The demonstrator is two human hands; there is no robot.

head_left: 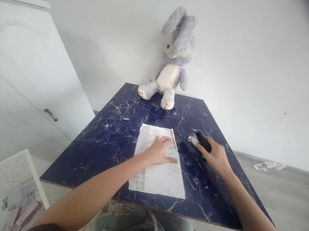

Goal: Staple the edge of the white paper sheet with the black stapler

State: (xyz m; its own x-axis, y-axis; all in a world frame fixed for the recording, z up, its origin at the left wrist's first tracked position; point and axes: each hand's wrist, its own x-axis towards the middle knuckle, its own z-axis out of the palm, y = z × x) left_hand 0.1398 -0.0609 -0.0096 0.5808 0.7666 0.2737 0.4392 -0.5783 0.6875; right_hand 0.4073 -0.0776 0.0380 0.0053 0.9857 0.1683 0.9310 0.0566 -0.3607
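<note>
A printed sheet of paper (158, 178) lies on the dark blue table, its print in blocks down the left and lines on the right. My left hand (160, 150) rests on its upper half with the fingers spread, covering part of the print. To the right of the paper, my right hand (218, 157) is closed around a black stapler (203, 142) with a shiny metal part. The stapler is slightly blurred and apart from the paper. A small grey strip, perhaps staples (126, 119), sits beyond the paper to the left.
A grey plush rabbit (169, 76) sits at the table's (99, 146) far edge against the wall. At left stand a white cabinet (32, 88) and, lower, a white-rimmed surface (33, 168) holding red-and-white boxes. Clear plastic packaging (269, 166) lies on the floor at right.
</note>
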